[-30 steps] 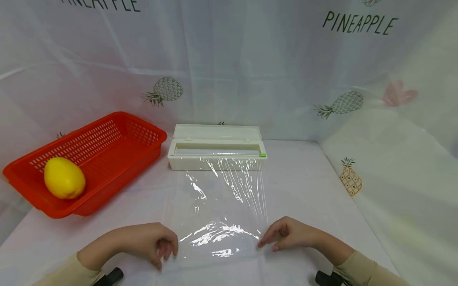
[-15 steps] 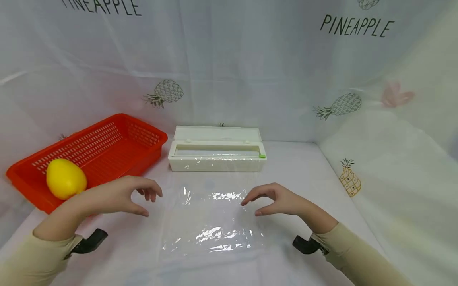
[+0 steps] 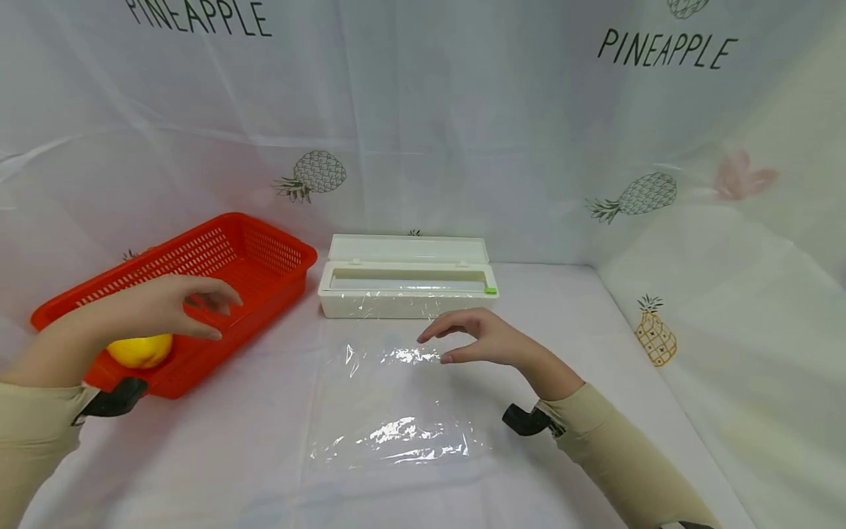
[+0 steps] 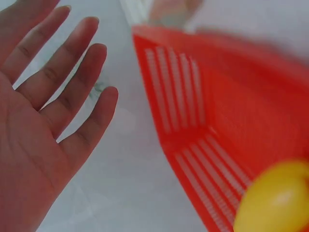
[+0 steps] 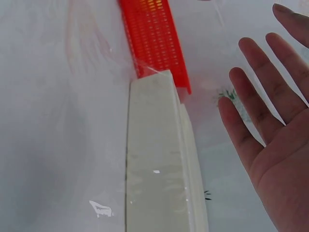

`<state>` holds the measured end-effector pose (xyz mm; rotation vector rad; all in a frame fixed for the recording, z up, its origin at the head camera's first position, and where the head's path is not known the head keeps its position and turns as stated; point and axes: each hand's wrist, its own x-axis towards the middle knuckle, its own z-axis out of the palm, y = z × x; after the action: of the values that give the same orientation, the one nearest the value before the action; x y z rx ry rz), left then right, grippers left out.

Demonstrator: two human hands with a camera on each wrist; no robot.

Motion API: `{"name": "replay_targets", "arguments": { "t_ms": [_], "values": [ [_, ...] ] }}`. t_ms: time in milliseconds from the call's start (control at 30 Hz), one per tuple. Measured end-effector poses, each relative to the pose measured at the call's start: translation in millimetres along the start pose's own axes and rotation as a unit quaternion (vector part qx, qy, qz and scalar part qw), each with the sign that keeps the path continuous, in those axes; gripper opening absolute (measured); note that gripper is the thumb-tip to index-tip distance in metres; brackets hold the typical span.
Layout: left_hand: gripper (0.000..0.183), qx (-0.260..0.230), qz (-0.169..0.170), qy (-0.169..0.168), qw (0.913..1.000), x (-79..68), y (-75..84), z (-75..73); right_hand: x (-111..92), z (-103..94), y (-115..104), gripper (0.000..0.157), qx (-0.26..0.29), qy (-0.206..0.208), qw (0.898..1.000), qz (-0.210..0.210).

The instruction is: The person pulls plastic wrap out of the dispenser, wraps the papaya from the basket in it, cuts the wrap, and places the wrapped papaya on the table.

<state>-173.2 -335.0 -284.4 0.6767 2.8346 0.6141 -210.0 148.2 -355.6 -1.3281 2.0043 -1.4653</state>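
My left hand (image 3: 178,305) is over the red basket (image 3: 284,273), fingers loosely bent and holding nothing. Partly hidden behind that hand, a yellow, lemon-like fruit (image 3: 141,351) lies in the basket; the left wrist view shows the fruit (image 4: 275,203) in one end. Above the far part of a clear sheet of plastic wrap (image 3: 390,411) is my right hand (image 3: 485,338), its thumb and fingers apart with nothing between them. The wrap lies on the table and runs back over the front of a white wrap dispenser (image 3: 403,305), whose lid (image 3: 408,248) stands raised.
A small green slider (image 3: 490,291) sits at the dispenser's right end. Behind the table hangs a pineapple-print cloth (image 3: 449,147), which also lines the right side. A black camera mount is strapped to each wrist.
Both hands have left the near edge of the wrap. The left moved up and left to over the basket, the right forward and left toward the dispenser. The wrap has settled flat.
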Motion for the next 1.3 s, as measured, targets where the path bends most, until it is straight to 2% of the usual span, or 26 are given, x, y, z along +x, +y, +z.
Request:
{"name": "replay_targets", "arguments": {
  "t_ms": [167,400,567,800,900,1067,1200,1300],
  "values": [
    [0.050,0.038,-0.031,-0.019,0.9986,-3.0,-29.4,-11.3,16,6.5,7,0.034,-0.006,-0.006,1.000,0.000],
    [0.057,0.037,-0.060,-0.043,0.9966,-7.4,-68.7,-21.6,30,13.8,15,0.032,0.021,-0.004,1.000,0.009],
    [0.067,0.027,-0.094,-0.065,0.9931,-10.6,-94.2,-22.1,32,17.7,20,0.032,0.063,-0.008,0.998,0.000],
    [0.084,0.015,-0.155,-0.110,0.9816,-20.9,-133.3,-20.1,34,20.9,25,0.031,0.080,-0.020,0.997,-0.001],
    [0.087,0.009,-0.165,-0.116,0.9794,-22.0,-148.8,-14.9,33,21.7,27,0.031,0.080,-0.019,0.997,0.010],
    [0.084,0.026,-0.133,-0.111,0.9845,-22.2,-158.8,-4.8,28,23.6,30,0.032,0.069,-0.012,0.997,0.031],
    [0.087,0.032,-0.114,-0.112,0.9866,-21.6,-155.0,-1.0,26,25.5,33,0.032,0.065,-0.009,0.997,0.037],
    [0.089,0.034,-0.116,-0.110,0.9865,-20.0,-151.0,0.9,25,26.5,35,0.033,0.070,-0.010,0.997,0.039]
  ]
}}
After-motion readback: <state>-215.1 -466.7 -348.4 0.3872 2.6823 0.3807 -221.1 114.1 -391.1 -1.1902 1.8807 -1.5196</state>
